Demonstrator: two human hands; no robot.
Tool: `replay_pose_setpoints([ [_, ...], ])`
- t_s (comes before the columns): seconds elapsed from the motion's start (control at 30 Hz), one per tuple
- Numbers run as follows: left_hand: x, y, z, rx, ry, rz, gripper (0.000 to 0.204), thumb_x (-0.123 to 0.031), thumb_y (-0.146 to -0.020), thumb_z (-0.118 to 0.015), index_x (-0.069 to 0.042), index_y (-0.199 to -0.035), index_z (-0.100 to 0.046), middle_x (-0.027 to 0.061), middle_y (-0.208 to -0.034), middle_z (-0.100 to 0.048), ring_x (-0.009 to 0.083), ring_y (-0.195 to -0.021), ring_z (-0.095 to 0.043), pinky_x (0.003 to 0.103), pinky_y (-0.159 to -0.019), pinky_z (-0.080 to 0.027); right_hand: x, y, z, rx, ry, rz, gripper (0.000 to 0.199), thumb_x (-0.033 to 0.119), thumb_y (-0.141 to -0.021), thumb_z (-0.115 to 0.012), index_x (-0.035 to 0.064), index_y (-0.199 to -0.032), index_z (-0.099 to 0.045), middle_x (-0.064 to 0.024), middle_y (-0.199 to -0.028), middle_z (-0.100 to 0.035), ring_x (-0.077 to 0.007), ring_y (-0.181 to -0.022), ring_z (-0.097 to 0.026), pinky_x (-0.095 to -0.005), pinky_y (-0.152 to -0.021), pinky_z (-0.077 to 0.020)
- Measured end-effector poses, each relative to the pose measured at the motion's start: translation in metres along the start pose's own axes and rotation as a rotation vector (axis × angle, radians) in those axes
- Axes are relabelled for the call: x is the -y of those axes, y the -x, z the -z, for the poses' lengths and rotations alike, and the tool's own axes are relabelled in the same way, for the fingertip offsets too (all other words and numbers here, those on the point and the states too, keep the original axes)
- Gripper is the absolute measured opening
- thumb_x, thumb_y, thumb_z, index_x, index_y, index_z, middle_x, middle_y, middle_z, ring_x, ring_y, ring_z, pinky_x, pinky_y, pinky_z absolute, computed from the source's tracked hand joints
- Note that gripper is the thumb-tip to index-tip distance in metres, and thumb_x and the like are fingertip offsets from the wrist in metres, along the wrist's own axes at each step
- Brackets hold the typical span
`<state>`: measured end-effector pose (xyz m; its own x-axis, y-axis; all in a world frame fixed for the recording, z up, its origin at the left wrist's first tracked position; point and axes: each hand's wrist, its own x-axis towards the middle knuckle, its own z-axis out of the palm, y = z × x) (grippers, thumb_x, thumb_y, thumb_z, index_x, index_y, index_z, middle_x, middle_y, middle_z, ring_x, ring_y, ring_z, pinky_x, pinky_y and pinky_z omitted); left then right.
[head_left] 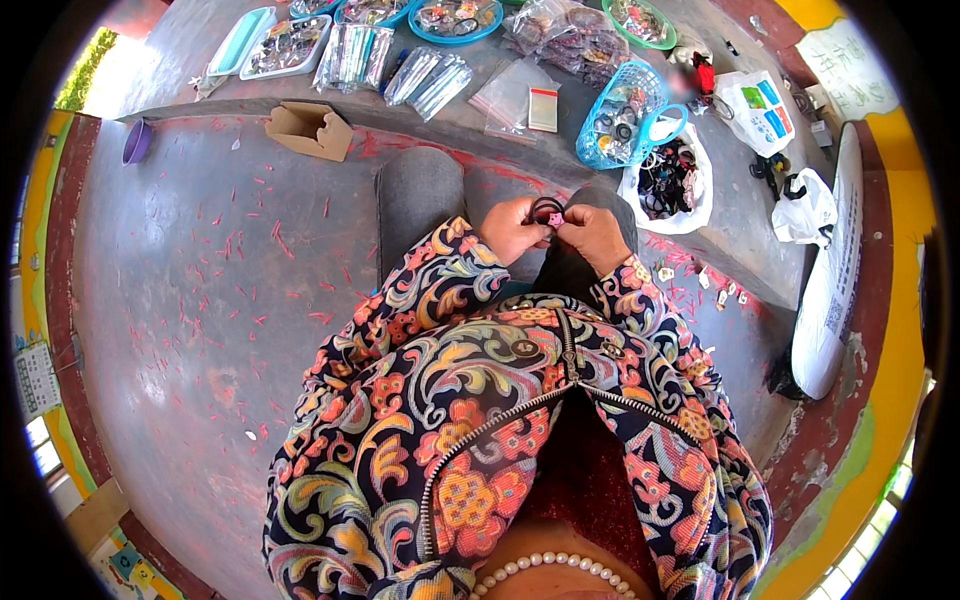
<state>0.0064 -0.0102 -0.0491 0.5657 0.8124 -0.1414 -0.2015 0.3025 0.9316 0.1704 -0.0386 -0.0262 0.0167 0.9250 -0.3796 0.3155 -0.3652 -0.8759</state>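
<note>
A black hair tie (546,204) with a small pink star-shaped charm (556,219) is between my two hands, above my knees. My left hand (512,232) pinches the loop from its left side. On the other side, the fingers of my right hand (597,240) are closed at the charm and the band. Both hands nearly meet, and the fingertips partly cover the tie. Just beyond my right hand stands a white plastic bag (707,190) filled with dark hair ties (668,178).
On the raised ledge are a blue basket (588,147) of small items, bundled clear packets (430,82), a pile of plastic bags (570,38) and several trays. A cardboard box (308,130) and a purple bowl (137,142) sit on the floor among pink scraps.
</note>
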Motion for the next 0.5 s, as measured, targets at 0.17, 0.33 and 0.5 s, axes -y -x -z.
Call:
replay_pose_setpoints([
  [0.17,-0.007,0.002,0.004,0.029,-0.130,0.072,0.020,-0.002,-0.078,-0.054,-0.001,-0.098,-0.057,0.0035,-0.086,-0.059,0.0107,-0.074,-0.057,0.024,-0.064,-0.049,-0.001,0.001,0.000,-0.019,-0.073,-0.043,0.016,0.016,-0.070,-0.061,-0.0001,-0.071,-0.061,-0.0019,-0.057,-0.056,-0.0081,-0.048,-0.050,-0.0214,-0.045,-0.0394],
  [0.33,-0.007,0.000,0.008,0.022,-0.018,0.141,0.019,-0.003,-0.078,-0.056,-0.002,-0.097,-0.057,0.0039,-0.086,-0.059,0.0106,-0.073,-0.056,0.024,-0.065,-0.048,-0.003,0.000,0.007,0.020,-0.233,-0.099,0.015,0.017,-0.071,-0.062,0.0017,-0.073,-0.060,-0.0011,-0.060,-0.056,-0.0074,-0.049,-0.049,-0.0205,-0.045,-0.0378],
  [0.5,-0.010,0.001,0.009,0.047,0.172,0.187,0.020,-0.004,-0.077,-0.056,-0.003,-0.097,-0.056,0.0043,-0.088,-0.059,0.0104,-0.074,-0.055,0.024,-0.068,-0.046,0.005,0.002,0.012,0.047,-0.424,-0.094,0.012,0.016,-0.078,-0.060,0.0047,-0.081,-0.059,0.0012,-0.068,-0.056,-0.0055,-0.055,-0.048,-0.0183,-0.050,-0.0361],
])
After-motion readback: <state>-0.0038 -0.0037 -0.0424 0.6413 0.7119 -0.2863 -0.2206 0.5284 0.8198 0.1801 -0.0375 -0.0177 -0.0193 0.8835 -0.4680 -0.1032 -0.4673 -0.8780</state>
